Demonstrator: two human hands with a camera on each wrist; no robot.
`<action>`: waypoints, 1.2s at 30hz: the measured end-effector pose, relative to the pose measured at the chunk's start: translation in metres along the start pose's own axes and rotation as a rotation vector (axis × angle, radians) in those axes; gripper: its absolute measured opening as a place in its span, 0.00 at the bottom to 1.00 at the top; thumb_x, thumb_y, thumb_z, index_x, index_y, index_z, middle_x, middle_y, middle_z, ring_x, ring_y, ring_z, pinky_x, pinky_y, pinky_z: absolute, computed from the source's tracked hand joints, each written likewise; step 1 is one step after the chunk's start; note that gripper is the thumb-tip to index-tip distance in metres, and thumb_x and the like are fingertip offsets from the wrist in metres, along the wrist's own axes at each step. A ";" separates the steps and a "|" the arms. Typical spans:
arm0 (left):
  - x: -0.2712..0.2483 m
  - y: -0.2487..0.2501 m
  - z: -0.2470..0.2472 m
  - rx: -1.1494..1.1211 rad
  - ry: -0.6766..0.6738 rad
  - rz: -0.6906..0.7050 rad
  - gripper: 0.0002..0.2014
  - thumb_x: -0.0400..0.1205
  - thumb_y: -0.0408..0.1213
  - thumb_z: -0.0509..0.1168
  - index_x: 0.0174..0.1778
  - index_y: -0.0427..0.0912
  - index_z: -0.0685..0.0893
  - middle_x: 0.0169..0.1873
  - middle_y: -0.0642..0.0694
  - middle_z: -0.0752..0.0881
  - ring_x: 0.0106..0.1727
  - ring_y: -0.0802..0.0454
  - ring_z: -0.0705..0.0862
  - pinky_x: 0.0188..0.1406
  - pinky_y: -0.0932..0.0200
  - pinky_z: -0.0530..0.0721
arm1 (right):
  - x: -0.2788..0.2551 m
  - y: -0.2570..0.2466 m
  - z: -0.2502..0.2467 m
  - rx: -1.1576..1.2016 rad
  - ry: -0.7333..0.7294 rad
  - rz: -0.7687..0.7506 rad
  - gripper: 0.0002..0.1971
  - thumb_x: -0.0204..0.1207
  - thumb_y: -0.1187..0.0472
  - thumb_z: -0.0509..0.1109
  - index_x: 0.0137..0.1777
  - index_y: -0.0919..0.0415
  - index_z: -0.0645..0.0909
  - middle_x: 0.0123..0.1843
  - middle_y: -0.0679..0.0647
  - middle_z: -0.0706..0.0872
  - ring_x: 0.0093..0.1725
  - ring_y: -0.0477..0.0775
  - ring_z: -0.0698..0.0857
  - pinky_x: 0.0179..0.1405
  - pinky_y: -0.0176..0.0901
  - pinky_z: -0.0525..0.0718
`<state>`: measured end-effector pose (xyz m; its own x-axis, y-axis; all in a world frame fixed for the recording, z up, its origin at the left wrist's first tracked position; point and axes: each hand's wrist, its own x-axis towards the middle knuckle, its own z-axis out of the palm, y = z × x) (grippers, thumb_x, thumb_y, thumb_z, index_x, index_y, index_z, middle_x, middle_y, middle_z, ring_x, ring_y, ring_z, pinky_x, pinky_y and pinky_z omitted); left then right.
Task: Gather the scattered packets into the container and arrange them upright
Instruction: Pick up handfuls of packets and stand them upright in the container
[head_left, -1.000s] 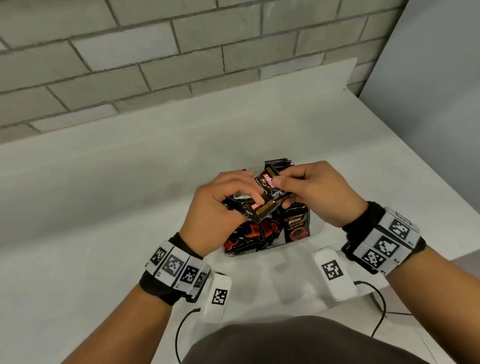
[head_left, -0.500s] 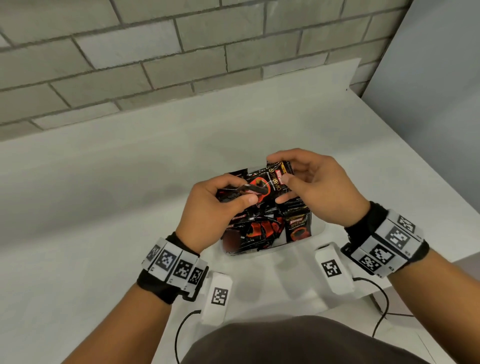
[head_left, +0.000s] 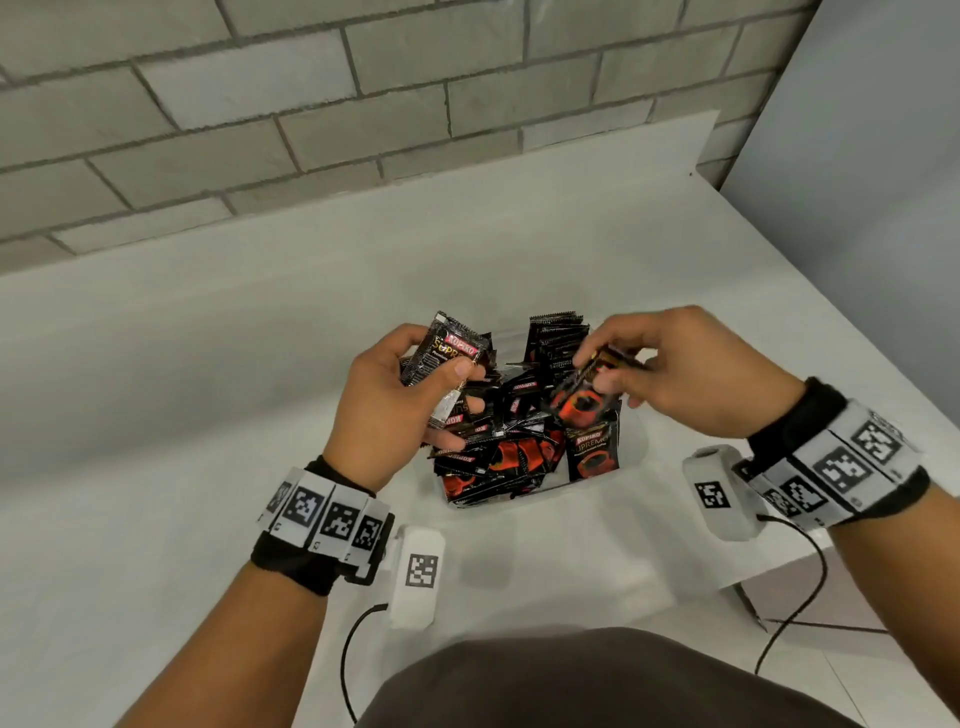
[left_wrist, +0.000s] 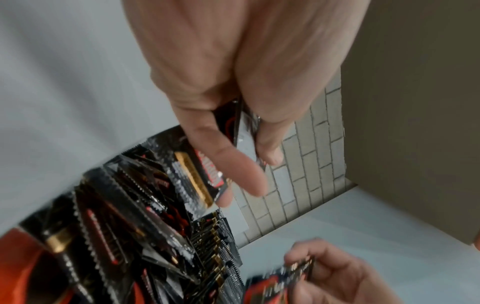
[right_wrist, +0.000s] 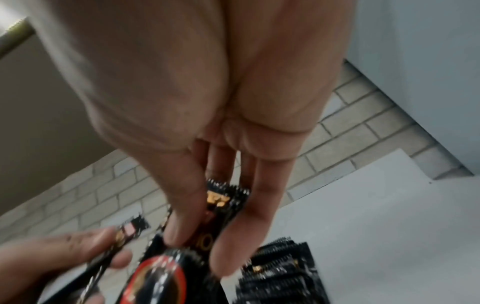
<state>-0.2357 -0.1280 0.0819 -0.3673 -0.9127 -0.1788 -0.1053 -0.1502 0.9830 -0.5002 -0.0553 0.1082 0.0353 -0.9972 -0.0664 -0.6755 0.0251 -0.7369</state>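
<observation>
Right hand (head_left: 691, 374) pinching one packet (head_left: 584, 397) by its upper end, long axis tilted, lower end down toward the loose heap of packets (head_left: 498, 447) in the clear container (head_left: 636, 441). Upright row (head_left: 558, 340) at the far side, just beyond this grip; nearer the right hand than the left. Left hand (head_left: 395, 400) clamped on a small stack of packets (head_left: 449, 353) over the container's left edge. Next move, probably: rotating the tilted packet to vertical against the row.
</observation>
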 end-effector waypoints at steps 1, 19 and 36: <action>0.000 0.000 -0.001 0.005 -0.016 -0.008 0.14 0.84 0.35 0.73 0.65 0.41 0.82 0.48 0.41 0.95 0.44 0.38 0.95 0.20 0.51 0.89 | -0.001 0.003 0.002 -0.082 -0.076 -0.001 0.12 0.77 0.62 0.77 0.52 0.40 0.87 0.43 0.41 0.91 0.39 0.42 0.88 0.44 0.43 0.86; -0.002 -0.006 -0.001 -0.077 -0.076 -0.050 0.21 0.87 0.36 0.69 0.74 0.59 0.78 0.53 0.36 0.92 0.45 0.30 0.94 0.23 0.49 0.90 | 0.001 0.036 0.041 -0.587 -0.209 -0.210 0.29 0.69 0.58 0.80 0.68 0.40 0.77 0.60 0.44 0.74 0.59 0.49 0.71 0.50 0.44 0.82; -0.001 -0.011 -0.003 -0.124 -0.081 -0.088 0.21 0.87 0.32 0.68 0.74 0.53 0.79 0.51 0.35 0.92 0.46 0.27 0.93 0.26 0.44 0.92 | 0.001 0.034 0.053 -0.685 -0.221 -0.412 0.12 0.81 0.50 0.68 0.63 0.39 0.84 0.57 0.44 0.73 0.55 0.50 0.70 0.54 0.43 0.76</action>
<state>-0.2316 -0.1266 0.0712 -0.4352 -0.8614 -0.2618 -0.0274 -0.2780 0.9602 -0.4838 -0.0513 0.0475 0.4741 -0.8781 -0.0638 -0.8730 -0.4595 -0.1633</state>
